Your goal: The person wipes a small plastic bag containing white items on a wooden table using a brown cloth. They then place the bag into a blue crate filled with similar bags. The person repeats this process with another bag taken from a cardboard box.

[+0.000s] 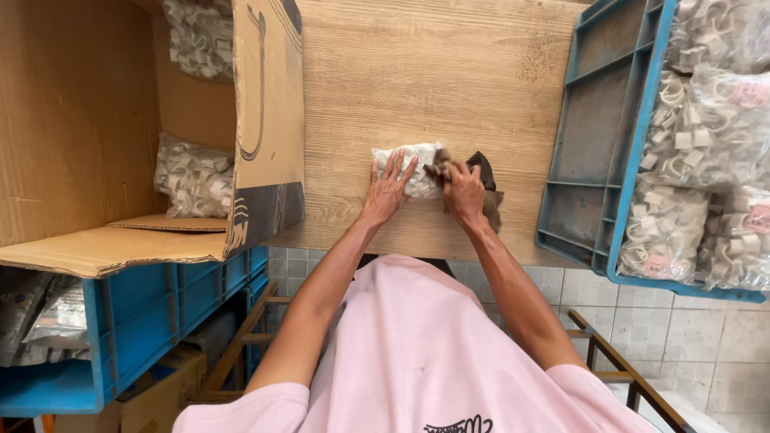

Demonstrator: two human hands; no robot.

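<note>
A small clear plastic bag of white plastic parts (409, 158) lies on the wooden tabletop (417, 72). My left hand (387, 189) rests flat on the bag's left side, fingers spread. My right hand (463, 189) grips a dark brown tape dispenser (484, 178) at the bag's right end. Both forearms reach forward from my pink shirt.
An open cardboard box (120, 128) at the left holds several similar bags and sits on a blue crate (144, 313). A blue plastic crate (609, 136) at the right is piled with more bags of white parts (706, 136). Tiled floor and a metal frame lie below.
</note>
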